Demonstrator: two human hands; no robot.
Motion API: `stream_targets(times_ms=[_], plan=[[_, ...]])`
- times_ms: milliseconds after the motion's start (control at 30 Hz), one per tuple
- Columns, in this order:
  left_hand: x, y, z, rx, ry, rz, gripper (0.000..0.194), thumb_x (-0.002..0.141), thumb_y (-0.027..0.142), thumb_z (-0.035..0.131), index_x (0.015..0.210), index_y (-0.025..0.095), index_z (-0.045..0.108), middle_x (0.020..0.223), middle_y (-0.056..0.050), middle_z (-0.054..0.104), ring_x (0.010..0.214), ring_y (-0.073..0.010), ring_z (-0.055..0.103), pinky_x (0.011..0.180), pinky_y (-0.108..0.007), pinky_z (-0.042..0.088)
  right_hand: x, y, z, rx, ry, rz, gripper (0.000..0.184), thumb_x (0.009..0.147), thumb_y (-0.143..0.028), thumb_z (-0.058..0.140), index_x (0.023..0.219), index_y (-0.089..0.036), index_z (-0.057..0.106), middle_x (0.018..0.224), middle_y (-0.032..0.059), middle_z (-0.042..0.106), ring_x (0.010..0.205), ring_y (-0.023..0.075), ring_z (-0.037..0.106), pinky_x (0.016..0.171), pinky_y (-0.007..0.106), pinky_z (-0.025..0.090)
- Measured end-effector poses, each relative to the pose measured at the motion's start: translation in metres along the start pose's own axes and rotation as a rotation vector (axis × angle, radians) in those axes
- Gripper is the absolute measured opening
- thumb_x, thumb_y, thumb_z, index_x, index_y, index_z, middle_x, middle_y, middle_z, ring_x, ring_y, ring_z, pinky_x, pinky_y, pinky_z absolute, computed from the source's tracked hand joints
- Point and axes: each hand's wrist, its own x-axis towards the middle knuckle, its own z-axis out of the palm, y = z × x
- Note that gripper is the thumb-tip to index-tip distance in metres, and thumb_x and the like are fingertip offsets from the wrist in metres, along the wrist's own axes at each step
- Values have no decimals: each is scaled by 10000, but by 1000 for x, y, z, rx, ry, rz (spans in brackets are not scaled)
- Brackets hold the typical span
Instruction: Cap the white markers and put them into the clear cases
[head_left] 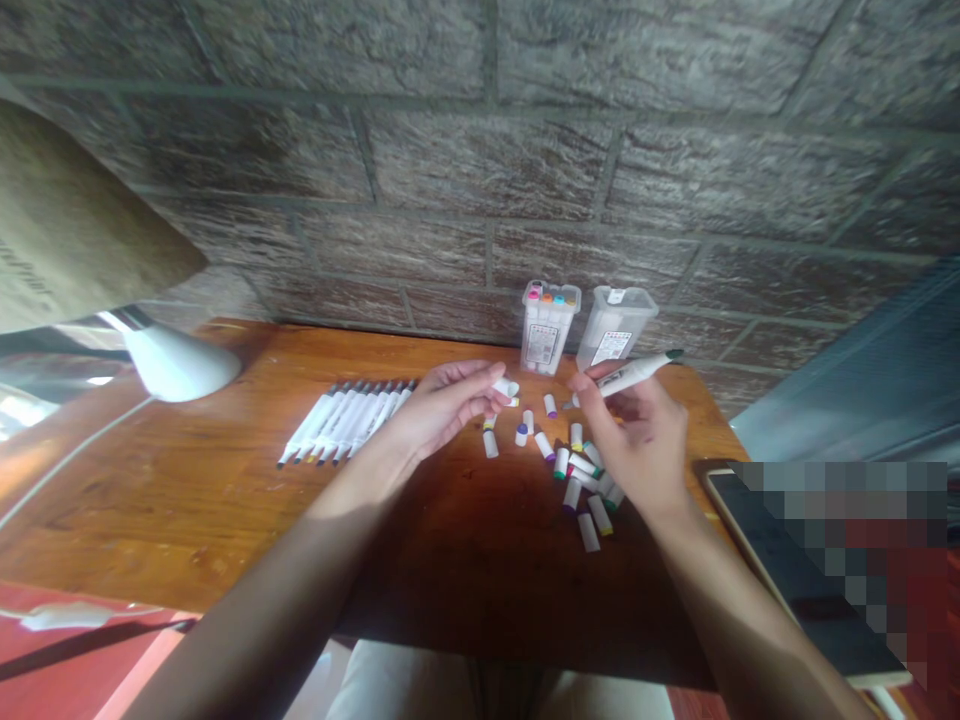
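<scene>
Between the thumb and fingers of my left hand (457, 405) is a white marker cap (508, 387), its hollow end facing right. My right hand (637, 430) grips a white marker (631, 373) with a dark green end up at the right; its uncapped tip points left toward the cap, a gap apart. Below and between the hands, loose marker caps (544, 446) with purple, green and yellow ends lie scattered on the wooden table (450, 560). Left of my left hand, several white markers (349, 422) lie side by side in a row.
Against the stone wall (420, 150) stand a clear case (550, 340) with several coloured markers and a second clear case (611, 325). A lamp (176, 360) with a brown shade stands at the left, its cord crossing the table. A dark-screened device (795, 570) lies at the right edge.
</scene>
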Motion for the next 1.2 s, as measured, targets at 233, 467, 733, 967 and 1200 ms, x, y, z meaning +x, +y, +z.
stream_targets(times_ms=[233,467,733,967,1200], plan=[[-2,1,1,-8,-23,-4,258,681,329,851,787,122,739,657,-20,699,569,-83,603,560,-177,461,1,-1,0,7,37,6,138,879,-337,677,941,-215,665,780,18,707,655,156,663,629,268,530],[-4,2,3,-16,-26,11,265,672,308,857,835,122,762,681,-23,712,578,-88,616,580,-184,487,4,0,1,158,69,86,168,896,-364,655,956,-207,653,839,32,716,727,161,684,674,275,555],[-6,3,3,-44,-72,40,267,682,274,858,895,130,784,689,-19,718,585,-81,631,579,-164,508,3,-3,0,160,69,94,174,895,-365,657,950,-200,651,848,34,722,733,159,683,692,283,555],[-7,4,4,-43,-95,42,266,697,242,847,935,137,789,747,-32,740,608,-79,645,608,-159,529,4,-3,0,175,78,95,149,888,-335,670,944,-197,656,841,30,721,701,145,666,655,268,530],[-5,2,1,-50,-168,84,246,738,190,818,982,172,788,796,-26,752,661,-77,676,652,-143,543,7,-1,0,277,80,93,121,903,-314,645,921,-195,637,850,30,721,618,115,611,573,237,484]])
